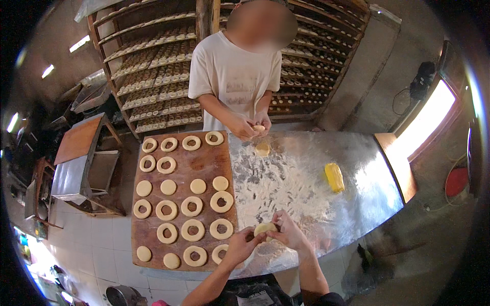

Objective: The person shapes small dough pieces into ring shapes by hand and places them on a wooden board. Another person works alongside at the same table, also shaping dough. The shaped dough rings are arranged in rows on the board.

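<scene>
Between my two hands is a round piece of pale dough (265, 229), held above the near edge of the floured metal table. My left hand (244, 246) grips its left side, and my right hand (289, 232) pinches it from the right. Left of my hands lies a brown wooden board (204, 162) bearing several dough rings (193, 230) and several flat dough discs (168, 187). One ring at the board's near right corner is partly hidden by my left hand. Whether the dough I hold has a hole, I cannot tell.
Across the metal table (357, 153) a person in a white T-shirt (237, 76) holds a small dough piece (259, 128). A dough disc (262, 149) lies before them in the flour. A yellow package (334, 177) sits to the right. Racks of dough (163, 66) stand behind.
</scene>
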{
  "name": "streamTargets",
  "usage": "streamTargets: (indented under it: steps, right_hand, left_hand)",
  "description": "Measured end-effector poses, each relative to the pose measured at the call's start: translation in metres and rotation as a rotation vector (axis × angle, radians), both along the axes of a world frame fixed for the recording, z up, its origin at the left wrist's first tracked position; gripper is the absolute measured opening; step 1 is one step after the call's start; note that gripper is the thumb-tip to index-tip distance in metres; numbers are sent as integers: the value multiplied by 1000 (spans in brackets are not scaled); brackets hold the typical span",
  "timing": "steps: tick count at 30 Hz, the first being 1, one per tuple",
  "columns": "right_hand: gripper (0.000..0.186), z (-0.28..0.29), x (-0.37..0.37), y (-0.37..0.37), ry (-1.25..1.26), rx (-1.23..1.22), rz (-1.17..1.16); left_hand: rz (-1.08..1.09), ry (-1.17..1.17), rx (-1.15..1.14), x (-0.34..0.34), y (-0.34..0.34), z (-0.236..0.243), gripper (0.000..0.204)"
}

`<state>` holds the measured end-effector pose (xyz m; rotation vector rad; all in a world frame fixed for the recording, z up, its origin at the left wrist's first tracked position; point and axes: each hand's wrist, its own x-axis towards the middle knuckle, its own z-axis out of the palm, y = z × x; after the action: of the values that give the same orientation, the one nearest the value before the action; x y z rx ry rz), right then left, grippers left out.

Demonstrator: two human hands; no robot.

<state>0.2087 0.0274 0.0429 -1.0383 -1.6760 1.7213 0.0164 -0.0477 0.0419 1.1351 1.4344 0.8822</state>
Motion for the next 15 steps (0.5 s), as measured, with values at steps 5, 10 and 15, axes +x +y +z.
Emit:
streamTargets:
  steps: [5, 10, 15]
  right_hand:
    - [50, 12, 0, -11, -159, 143, -148]
    - [63, -10, -19, -8, -216, 436, -275]
    - [50, -18, 8, -3, 611, -394, 280]
  left_hand:
    - [160, -12, 143, 28, -9, 21, 28]
    - [264, 474, 450, 47, 2, 20, 30]
    - [409, 167, 551, 54, -4, 13, 42]
